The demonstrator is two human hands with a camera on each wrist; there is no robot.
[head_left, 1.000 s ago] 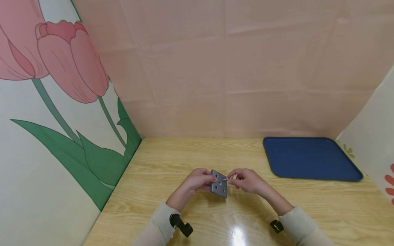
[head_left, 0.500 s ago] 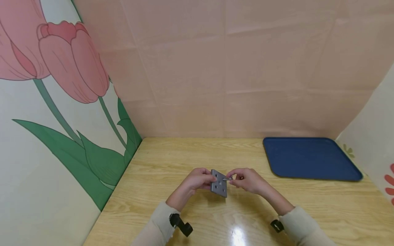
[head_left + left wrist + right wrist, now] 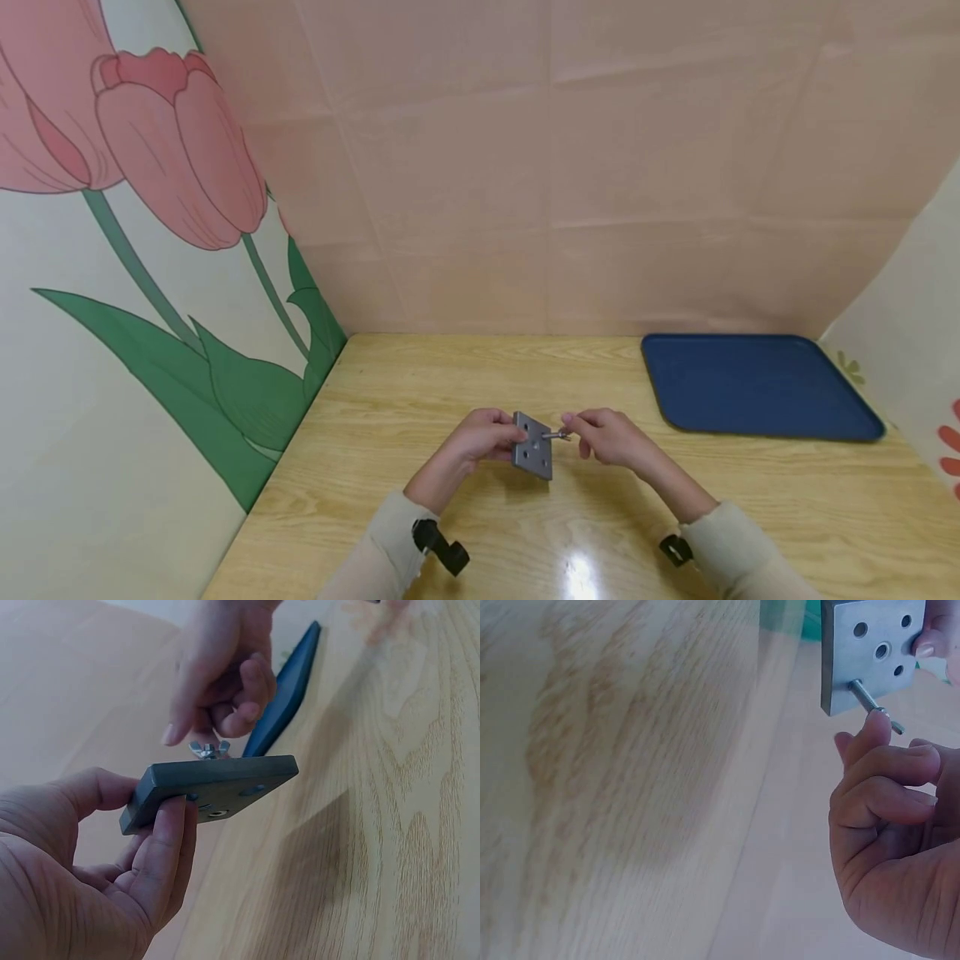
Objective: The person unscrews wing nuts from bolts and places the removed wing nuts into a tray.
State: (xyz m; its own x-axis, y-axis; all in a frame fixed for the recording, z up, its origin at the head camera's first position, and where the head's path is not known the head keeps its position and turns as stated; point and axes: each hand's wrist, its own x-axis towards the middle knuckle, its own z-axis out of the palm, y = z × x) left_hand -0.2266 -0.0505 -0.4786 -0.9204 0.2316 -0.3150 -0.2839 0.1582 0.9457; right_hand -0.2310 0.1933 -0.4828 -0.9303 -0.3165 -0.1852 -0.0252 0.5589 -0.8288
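Observation:
In the head view my left hand grips the side edge of a square grey metal plate, held up above the table and pierced by several holes. A silver wing bolt stands out of one hole in its face, with the wings at the outer end. The fingertips of my right hand are at those wings, and in the right wrist view one fingertip covers part of the bolt. Its fingers are loosely bent. The left wrist view shows the wings uncovered in front of the fingertips.
A blue tray lies at the back right of the wooden table. Behind stands a pink-draped wall, with a tulip-printed panel on the left. Black straps with small cameras sit on both sleeves.
The right fingers have gone from closing around the bolt's winged end to a looser pose slightly above it, leaving the wings visible. The left hand and plate have barely moved.

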